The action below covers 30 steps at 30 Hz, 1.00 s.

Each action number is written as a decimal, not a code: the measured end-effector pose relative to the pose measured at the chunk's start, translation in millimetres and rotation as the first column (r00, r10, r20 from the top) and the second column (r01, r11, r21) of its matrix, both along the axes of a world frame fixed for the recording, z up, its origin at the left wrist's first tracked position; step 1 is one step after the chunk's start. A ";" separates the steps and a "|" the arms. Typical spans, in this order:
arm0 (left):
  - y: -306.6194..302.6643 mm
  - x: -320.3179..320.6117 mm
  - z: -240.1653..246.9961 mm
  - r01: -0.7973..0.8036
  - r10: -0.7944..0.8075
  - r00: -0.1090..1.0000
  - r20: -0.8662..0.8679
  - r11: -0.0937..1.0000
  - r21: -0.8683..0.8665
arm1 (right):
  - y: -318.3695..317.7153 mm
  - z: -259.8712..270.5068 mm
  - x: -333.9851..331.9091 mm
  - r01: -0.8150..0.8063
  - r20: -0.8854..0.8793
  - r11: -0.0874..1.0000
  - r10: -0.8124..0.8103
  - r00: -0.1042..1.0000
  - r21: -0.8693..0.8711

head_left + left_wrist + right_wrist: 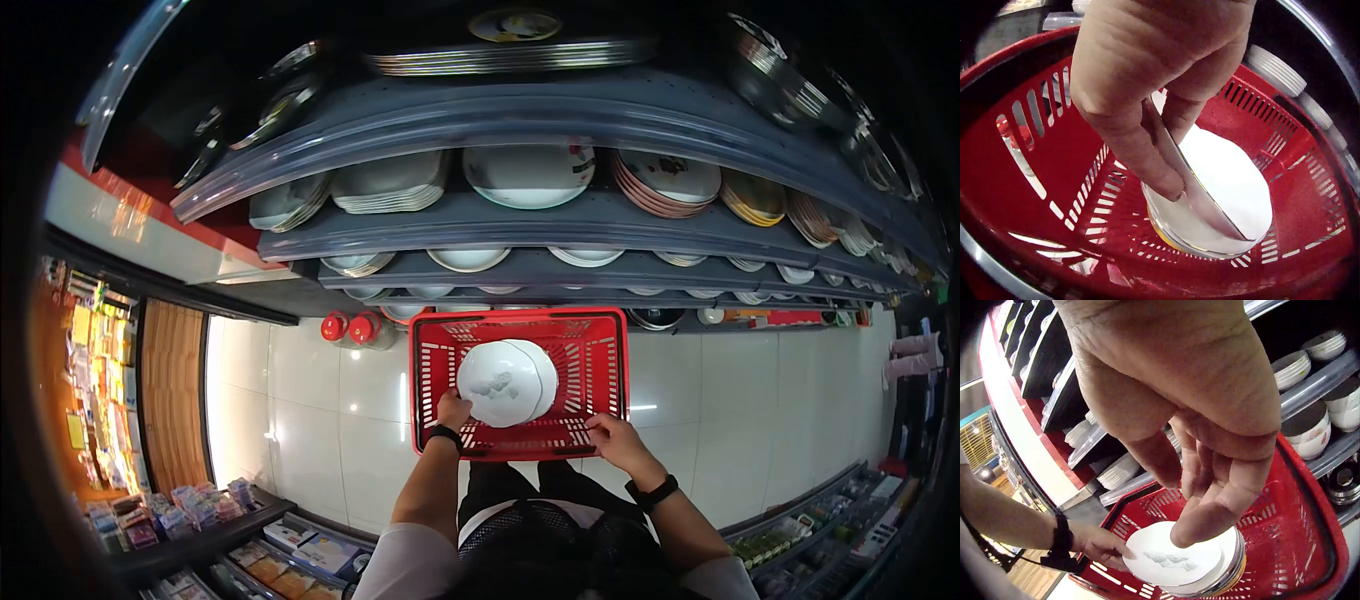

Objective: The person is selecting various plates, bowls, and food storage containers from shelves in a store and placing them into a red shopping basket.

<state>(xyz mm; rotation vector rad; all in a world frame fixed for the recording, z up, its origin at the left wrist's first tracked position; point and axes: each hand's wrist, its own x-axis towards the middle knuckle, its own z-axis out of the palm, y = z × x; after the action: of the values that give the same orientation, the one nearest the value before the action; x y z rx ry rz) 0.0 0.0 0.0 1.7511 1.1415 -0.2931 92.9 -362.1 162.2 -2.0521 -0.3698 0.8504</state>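
My left hand (455,410) pinches the near-left rim of a white plate (490,390) with a grey pattern. In the left wrist view this plate (1192,197) stands tilted, fingers on one face and the thumb side on the other. Under it lie more white plates (1235,181) inside a red shopping basket (519,314); a yellow edge shows low in the pile. My right hand (622,444) hovers at the basket's near right rim, fingers loosely curled. Nothing shows in its grasp in the right wrist view, where the patterned plate (1169,559) overlaps the stack (1233,559).
Shelves (520,215) of stacked plates and bowls rise just beyond the basket. Two red-lidded jars (370,330) stand on the tiled floor (740,400) to its left. Low display racks flank me on both sides. Another person's legs (912,357) appear at far right.
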 end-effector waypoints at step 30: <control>105.3 -19.8 343.8 0.066 0.227 0.749 0.623 0.909 -0.411 | 230.8 188.4 59.3 0.218 -0.261 0.845 -0.097 0.961 0.488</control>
<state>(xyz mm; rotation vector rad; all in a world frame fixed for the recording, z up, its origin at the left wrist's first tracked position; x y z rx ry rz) -19.8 105.3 343.8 1.2517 0.5690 0.1465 152.2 -131.3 350.6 -1.4491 -0.2588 0.7735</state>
